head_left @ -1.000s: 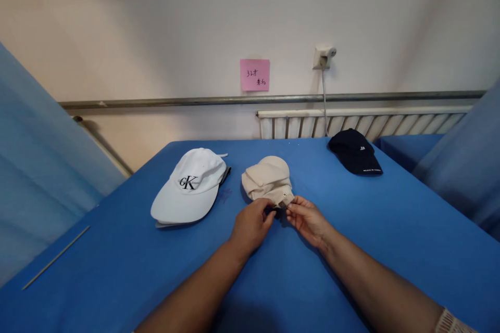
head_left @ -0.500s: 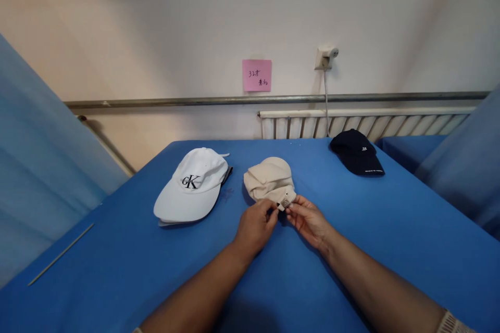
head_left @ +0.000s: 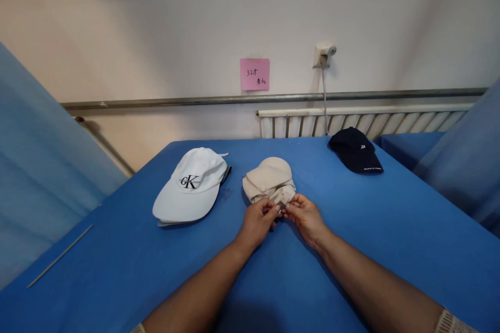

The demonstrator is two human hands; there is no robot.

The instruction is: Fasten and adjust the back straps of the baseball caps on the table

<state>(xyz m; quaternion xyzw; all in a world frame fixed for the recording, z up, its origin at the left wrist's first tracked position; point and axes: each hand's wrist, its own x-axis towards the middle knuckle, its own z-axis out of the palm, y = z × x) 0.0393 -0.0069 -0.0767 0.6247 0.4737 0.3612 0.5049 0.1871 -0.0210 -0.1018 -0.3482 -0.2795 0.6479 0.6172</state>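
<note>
Both hands [head_left: 279, 210] pinching back strap of beige cap [head_left: 269, 179].

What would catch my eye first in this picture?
Probably the two bare hands, meeting at the near edge of a crumpled beige cap, mid-table. Left of it, a white cap bears bold dark letters; a dark cap sits toward the far right corner.
</note>
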